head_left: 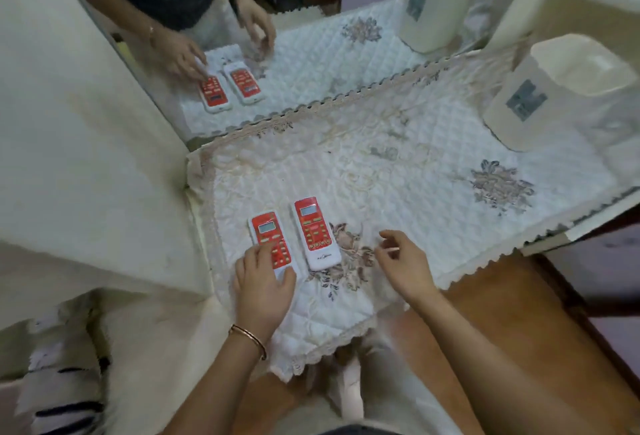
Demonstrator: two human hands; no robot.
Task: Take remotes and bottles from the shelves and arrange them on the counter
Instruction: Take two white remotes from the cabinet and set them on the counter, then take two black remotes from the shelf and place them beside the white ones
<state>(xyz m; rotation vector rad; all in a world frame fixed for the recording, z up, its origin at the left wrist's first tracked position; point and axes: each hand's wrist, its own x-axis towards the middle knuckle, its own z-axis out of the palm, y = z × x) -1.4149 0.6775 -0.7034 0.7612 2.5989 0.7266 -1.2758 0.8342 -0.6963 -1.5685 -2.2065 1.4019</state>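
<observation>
While left hand [265, 291] rests on near end of left remote [272, 244], fingers laid flat on buttons, thumb pressed at edge; whether pinched or merely pressed cannot be told. Long axis runs roughly 11 to 5 o'clock. Right remote [317, 232] lies just beside, at 3 o'clock, parallel, untouched. Right hand [403, 261] held at 3 o'clock of it, fingers loosely spread, nothing held; nearer that remote. Quilted cloth [433, 143] covers counter; mirror [311, 53] behind; white bin [554, 91] at 2 o'clock. No bottles seen.

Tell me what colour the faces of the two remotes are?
Red faces on white bodies, both remotes, with small grey screens near the top; clearest in the head view.
</observation>
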